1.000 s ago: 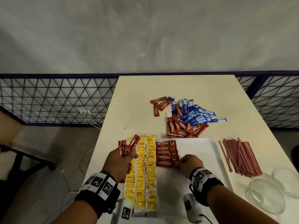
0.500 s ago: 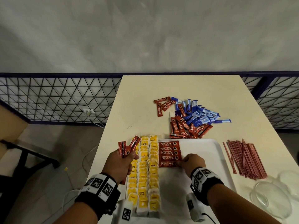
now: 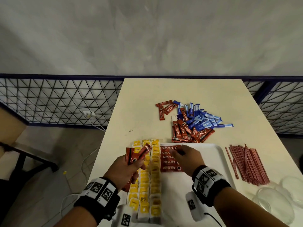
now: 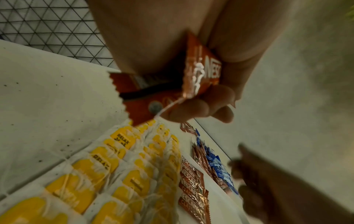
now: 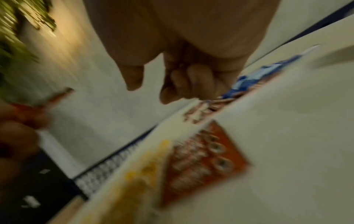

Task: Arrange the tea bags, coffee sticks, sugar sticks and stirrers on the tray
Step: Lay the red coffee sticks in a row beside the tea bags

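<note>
My left hand [image 3: 129, 166] grips a small bunch of red coffee sticks [image 3: 137, 154] upright over the left edge of the white tray [image 3: 208, 154]; the same coffee sticks [image 4: 201, 75] fill the left wrist view. My right hand [image 3: 183, 157] hovers over the row of coffee sticks [image 3: 169, 162] laid flat on the tray, fingers reaching left and holding nothing. Yellow tea bags [image 3: 147, 177] lie in three columns on the tray's left side. Loose coffee sticks [image 3: 185, 131] and blue sugar sticks [image 3: 201, 120] are piled beyond the tray. Red stirrers [image 3: 246, 163] lie to its right.
Glass bowls [image 3: 275, 203] sit at the table's near right corner. Three stray coffee sticks [image 3: 165, 108] lie left of the pile. A wire mesh fence [image 3: 57, 100] and a wall stand behind the table; floor and cables lie off its left edge.
My right hand has left the near end of the coffee row and moved away and leftward, towards the sticks in my left hand. The left hand has barely moved.
</note>
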### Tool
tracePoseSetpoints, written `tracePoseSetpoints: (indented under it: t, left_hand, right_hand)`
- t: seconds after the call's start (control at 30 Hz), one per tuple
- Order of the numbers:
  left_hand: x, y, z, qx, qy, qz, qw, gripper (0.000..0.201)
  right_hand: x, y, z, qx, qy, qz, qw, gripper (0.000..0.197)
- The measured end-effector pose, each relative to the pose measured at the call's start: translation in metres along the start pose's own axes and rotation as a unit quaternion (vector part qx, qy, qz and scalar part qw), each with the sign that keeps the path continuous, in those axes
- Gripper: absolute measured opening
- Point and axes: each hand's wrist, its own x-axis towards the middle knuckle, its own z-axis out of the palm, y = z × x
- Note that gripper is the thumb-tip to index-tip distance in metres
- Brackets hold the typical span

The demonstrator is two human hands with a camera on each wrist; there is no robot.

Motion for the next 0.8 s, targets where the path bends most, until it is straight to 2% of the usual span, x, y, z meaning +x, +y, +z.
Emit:
tracePoseSetpoints:
  t: [0.07,0.13,0.17,0.23,0.3,0.4,0.47,0.57,0.67,0.73,0.8]
  left_hand:
    - [0.000,0.004,0.006,0.015,-0.047,-0.006,0.999,0.015]
    - [0.001,0.008,0.011,0.027,-0.071,-0.008,0.997,0.016]
    - [0.002,0.010,0.013,0.026,-0.067,-0.004,0.997,0.016]
    - [0.004,0.012,0.012,0.001,-0.028,0.011,1.000,0.015]
    - [0.007,0.012,0.012,-0.020,0.003,0.018,1.000,0.013]
    - [0.010,0.012,0.016,0.059,0.038,0.037,0.997,0.012]
    - [0.009,0.015,0.021,0.113,0.047,0.058,0.991,0.015]
    - [0.009,0.019,0.029,0.055,0.052,0.071,0.995,0.020]
    - [0.009,0.021,0.032,0.067,0.076,0.141,0.985,0.009]
    - [0.007,0.021,0.034,0.113,0.073,0.218,0.967,0.021]
    - [0.007,0.020,0.036,0.142,0.057,0.255,0.955,0.029]
  right_hand:
    - [-0.006,-0.027,-0.001,0.074,-0.067,-0.097,0.990,0.025]
    - [-0.009,-0.040,0.001,0.138,-0.115,-0.125,0.976,0.013]
    - [-0.009,-0.040,0.001,0.158,-0.109,-0.122,0.974,0.011]
    - [-0.008,-0.033,0.001,0.193,-0.077,-0.094,0.974,0.015]
    - [-0.009,-0.028,-0.003,0.235,-0.080,-0.063,0.967,0.017]
    - [-0.013,-0.026,-0.007,0.348,-0.104,-0.027,0.931,0.014]
    - [-0.015,-0.027,-0.009,0.397,-0.089,-0.011,0.913,0.022]
    - [-0.016,-0.025,-0.012,0.381,-0.061,-0.004,0.923,0.025]
    - [-0.016,-0.024,-0.015,0.404,-0.042,0.051,0.912,0.034]
    - [-0.016,-0.025,-0.017,0.414,-0.059,0.094,0.903,0.041]
    - [-0.018,-0.027,-0.020,0.437,-0.076,0.099,0.891,0.030]
